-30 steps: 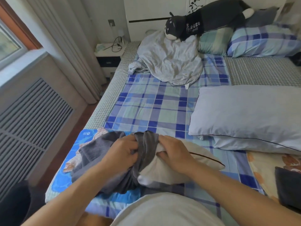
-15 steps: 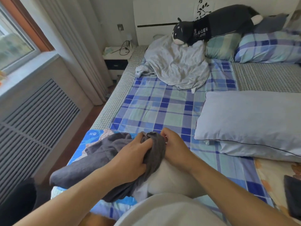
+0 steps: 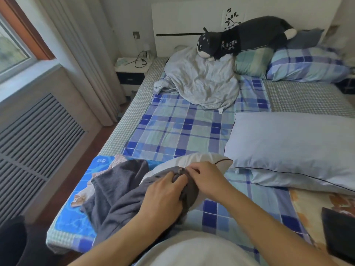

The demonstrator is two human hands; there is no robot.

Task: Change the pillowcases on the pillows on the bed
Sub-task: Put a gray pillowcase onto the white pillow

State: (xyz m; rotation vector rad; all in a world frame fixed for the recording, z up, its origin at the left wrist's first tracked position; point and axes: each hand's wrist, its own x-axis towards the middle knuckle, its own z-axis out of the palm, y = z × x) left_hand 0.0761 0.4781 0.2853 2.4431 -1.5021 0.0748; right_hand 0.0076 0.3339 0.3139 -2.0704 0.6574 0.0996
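A white pillow [image 3: 194,160] lies at the near edge of the bed [image 3: 178,131], partly inside a dark grey pillowcase [image 3: 119,192]. My left hand [image 3: 163,196] grips the bunched grey cloth at the pillow's middle. My right hand [image 3: 207,177] pinches the same bunched edge from the right. The case's loose part trails to the left over a blue mat. A second pillow [image 3: 292,150] in a pale blue case lies to the right. A crumpled pale grey case [image 3: 199,81] sits near the headboard.
A dark plush dog [image 3: 245,39] rests on two plaid pillows [image 3: 307,64] at the headboard. A nightstand [image 3: 132,72] with a cable stands at the far left, beside curtains and a radiator cover. A dark object [image 3: 338,233] lies at the bed's near right.
The pillow's far end has come up out of the grey case and now shows white beyond my hands. Both hands have shifted right and closer together on the bunched cloth.
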